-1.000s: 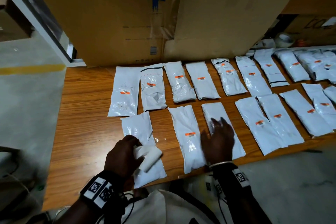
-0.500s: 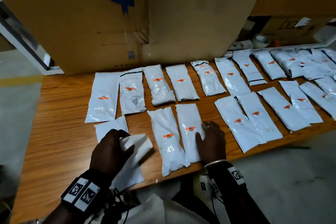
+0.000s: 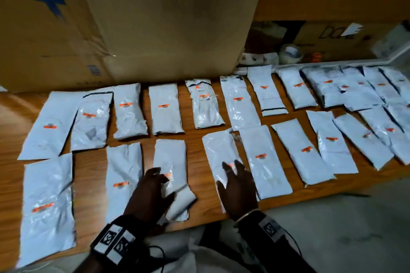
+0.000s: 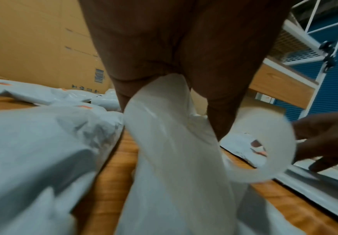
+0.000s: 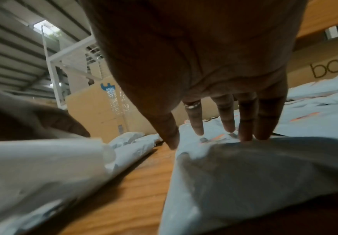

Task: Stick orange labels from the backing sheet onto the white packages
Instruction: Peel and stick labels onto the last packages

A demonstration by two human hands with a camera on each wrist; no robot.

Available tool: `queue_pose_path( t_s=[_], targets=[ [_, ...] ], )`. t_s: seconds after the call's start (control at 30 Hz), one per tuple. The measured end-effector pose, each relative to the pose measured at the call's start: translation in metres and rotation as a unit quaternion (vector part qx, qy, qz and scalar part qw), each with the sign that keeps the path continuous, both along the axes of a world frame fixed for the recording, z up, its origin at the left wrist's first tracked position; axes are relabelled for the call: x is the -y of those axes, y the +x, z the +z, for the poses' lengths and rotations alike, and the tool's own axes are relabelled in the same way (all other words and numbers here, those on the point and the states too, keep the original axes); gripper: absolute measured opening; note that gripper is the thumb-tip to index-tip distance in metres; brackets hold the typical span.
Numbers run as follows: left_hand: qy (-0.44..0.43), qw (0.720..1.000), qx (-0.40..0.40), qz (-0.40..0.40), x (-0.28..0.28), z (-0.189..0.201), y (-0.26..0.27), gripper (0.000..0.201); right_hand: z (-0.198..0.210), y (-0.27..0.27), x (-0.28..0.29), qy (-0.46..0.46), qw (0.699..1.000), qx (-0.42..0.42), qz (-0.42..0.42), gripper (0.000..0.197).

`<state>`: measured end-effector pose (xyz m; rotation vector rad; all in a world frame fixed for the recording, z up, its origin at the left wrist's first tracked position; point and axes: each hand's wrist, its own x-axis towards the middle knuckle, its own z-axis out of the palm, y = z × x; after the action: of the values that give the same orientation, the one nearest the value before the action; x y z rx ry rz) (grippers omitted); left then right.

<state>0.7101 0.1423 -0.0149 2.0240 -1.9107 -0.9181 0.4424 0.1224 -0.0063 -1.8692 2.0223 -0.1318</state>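
Note:
White packages lie in two rows on the wooden table (image 3: 88, 175), most bearing a small orange label. My left hand (image 3: 155, 186) grips the curled white backing sheet (image 3: 180, 200) above a front-row package (image 3: 170, 155), beside that package's orange label (image 3: 167, 175). In the left wrist view the backing sheet (image 4: 174, 143) runs from my palm and curls into a loop. My right hand (image 3: 235, 175) lies flat with spread fingers on the neighbouring package (image 3: 219, 148), fingertips around its orange label (image 3: 231, 165). In the right wrist view straight fingers (image 5: 227, 120) press on the package (image 5: 254, 174) at the label (image 5: 214, 138).
A big cardboard box (image 3: 155, 29) stands along the table's back edge. Tape rolls (image 3: 289, 53) and another carton (image 3: 332, 35) sit on a shelf at the back right. The table's front edge (image 3: 288, 200) runs just before my wrists, with grey floor (image 3: 343, 228) beyond.
Both hands have moved right along the front row. My right hand left the package it pressed and now lies on the one to its right; my left hand carried the backing sheet along.

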Motion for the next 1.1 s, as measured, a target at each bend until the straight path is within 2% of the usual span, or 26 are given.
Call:
queue_pose_path(
  t_s=[0.1, 0.17, 0.23, 0.33, 0.43, 0.53, 0.6, 0.7, 0.8, 0.87, 1.0, 1.1],
  targets=[
    [-0.027, 0.998, 0.018, 0.061, -0.001, 0.01, -0.017, 0.043, -0.002, -0.031, 0.012, -0.095, 0.994, 0.041, -0.025, 0.051],
    [-0.062, 0.993, 0.021, 0.097, 0.001, 0.02, -0.029, 0.041, -0.006, -0.06, 0.026, -0.109, 0.99, 0.027, -0.081, 0.049],
    [-0.091, 0.993, 0.008, 0.079, 0.005, 0.029, -0.045, 0.041, -0.012, -0.087, 0.037, -0.046, 0.991, -0.01, -0.126, 0.054],
    [-0.111, 0.994, -0.014, -0.013, 0.013, 0.033, -0.072, 0.044, -0.015, -0.102, 0.036, 0.022, 0.991, -0.032, -0.132, 0.058],
    [-0.112, 0.993, -0.003, -0.049, 0.022, 0.035, -0.097, 0.043, -0.01, -0.099, 0.023, 0.01, 0.994, -0.004, -0.109, 0.056],
    [-0.104, 0.994, 0.001, -0.022, 0.032, 0.039, -0.114, 0.03, -0.009, -0.102, 0.015, -0.047, 0.991, 0.037, -0.12, 0.059],
    [-0.09, 0.996, 0.007, -0.008, 0.035, 0.035, -0.119, 0.028, -0.008, -0.111, 0.017, -0.035, 0.992, 0.012, -0.124, 0.061],
    [-0.05, 0.998, 0.044, -0.008, 0.033, 0.028, -0.126, 0.031, -0.007, -0.125, 0.021, 0.014, 0.995, -0.02, -0.094, 0.061],
    [-0.061, 0.994, 0.087, 0.016, 0.027, 0.027, -0.139, 0.035, -0.01, -0.133, 0.023, -0.001, 0.998, 0.007, -0.064, 0.058],
    [-0.082, 0.991, 0.093, 0.049, 0.02, 0.032, -0.152, 0.034, -0.011, -0.139, 0.025, -0.045, 0.997, 0.025, -0.051, 0.051],
    [-0.125, 0.978, 0.119, 0.115, -0.002, 0.042, -0.195, 0.037, -0.012, -0.159, 0.026, -0.157, 0.986, 0.052, 0.017, 0.02],
    [-0.188, 0.961, 0.172, 0.105, -0.016, 0.05, -0.223, 0.04, -0.002, -0.178, 0.026, -0.2, 0.972, 0.042, 0.115, 0.02]
  ],
)
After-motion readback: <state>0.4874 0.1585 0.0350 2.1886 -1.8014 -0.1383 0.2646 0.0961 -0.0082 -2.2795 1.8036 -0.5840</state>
